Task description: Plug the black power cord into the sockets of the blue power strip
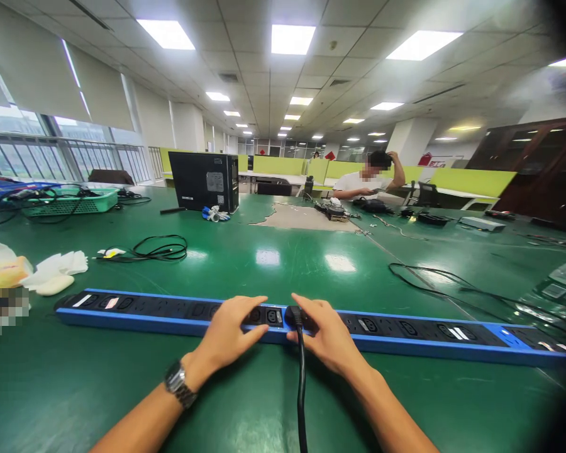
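The left hand (229,330) curves over the long blue-and-black power strip (170,309), thumb and fingers held apart with nothing between them. The right hand (330,333) is spread wide too, its tips beside the black plug (292,316); I can't tell whether they touch it. The plug sits upright at the strip's middle, its cord (302,390) running toward the near edge. The strip stretches left to right across the green table (99,390). Farther left stands a black computer tower (198,179); at far right, a person (349,182) sits.

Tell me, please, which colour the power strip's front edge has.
Blue: the front edge, clearest in the head view.
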Motion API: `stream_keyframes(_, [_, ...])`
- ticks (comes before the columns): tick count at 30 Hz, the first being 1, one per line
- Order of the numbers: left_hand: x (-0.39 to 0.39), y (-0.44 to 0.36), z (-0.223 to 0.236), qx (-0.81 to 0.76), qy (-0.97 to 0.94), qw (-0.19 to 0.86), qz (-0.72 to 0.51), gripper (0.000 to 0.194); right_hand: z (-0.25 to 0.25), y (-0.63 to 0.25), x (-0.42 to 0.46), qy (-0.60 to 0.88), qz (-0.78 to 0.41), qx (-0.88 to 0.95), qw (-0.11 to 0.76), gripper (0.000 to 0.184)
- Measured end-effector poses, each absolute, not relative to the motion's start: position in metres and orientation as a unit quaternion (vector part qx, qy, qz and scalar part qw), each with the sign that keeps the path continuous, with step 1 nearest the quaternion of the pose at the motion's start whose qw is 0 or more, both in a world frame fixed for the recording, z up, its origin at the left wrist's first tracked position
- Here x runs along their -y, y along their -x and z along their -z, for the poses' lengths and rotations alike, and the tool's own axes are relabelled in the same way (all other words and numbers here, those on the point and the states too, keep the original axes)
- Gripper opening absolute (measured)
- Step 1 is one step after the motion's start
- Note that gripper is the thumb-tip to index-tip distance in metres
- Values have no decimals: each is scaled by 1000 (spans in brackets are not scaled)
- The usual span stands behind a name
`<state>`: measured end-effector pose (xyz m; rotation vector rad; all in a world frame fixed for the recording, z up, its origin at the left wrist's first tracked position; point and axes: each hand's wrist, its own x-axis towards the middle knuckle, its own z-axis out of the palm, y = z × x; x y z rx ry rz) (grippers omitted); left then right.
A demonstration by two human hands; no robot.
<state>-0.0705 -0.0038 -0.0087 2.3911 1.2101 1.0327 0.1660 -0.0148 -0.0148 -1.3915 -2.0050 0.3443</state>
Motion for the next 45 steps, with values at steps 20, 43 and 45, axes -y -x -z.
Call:
stream_keyframes(20, [-5,124,14,-456,-795,140,-375,31,16,-151,13,560,-122,740,353,50])
stream_keyframes(43, [-15,138,6,-407,-856,140,-287,43,13,-60,-1,427,-125,819,362,56])
stream_keyframes(45, [-13,139,8,-415,-848,146,-294,44,14,-55,0,429,-95,825,354,51])
